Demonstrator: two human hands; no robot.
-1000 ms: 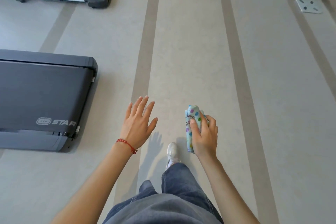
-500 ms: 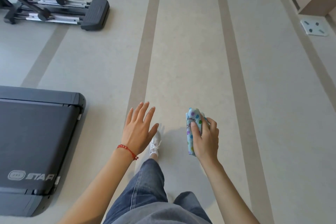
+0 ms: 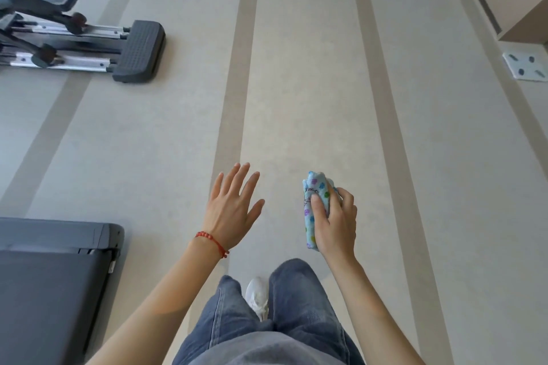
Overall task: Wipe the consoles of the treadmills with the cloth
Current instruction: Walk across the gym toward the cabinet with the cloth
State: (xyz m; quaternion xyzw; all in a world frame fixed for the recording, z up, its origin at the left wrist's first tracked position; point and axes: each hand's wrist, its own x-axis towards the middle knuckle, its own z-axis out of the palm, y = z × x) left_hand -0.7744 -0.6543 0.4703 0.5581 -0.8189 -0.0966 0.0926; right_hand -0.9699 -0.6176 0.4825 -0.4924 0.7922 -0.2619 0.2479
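The cloth (image 3: 316, 207), bunched upright in the right hand (image 3: 335, 222), is right of the treadmill (image 3: 53, 284); the left hand (image 3: 231, 210), fingers spread and holding nothing, is nearer it. No console in view.

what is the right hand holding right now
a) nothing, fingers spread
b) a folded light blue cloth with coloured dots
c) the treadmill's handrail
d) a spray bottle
b: the right hand has its fingers and thumb curled round the folded light blue dotted cloth, held above the floor, while the left hand is open and holds nothing.
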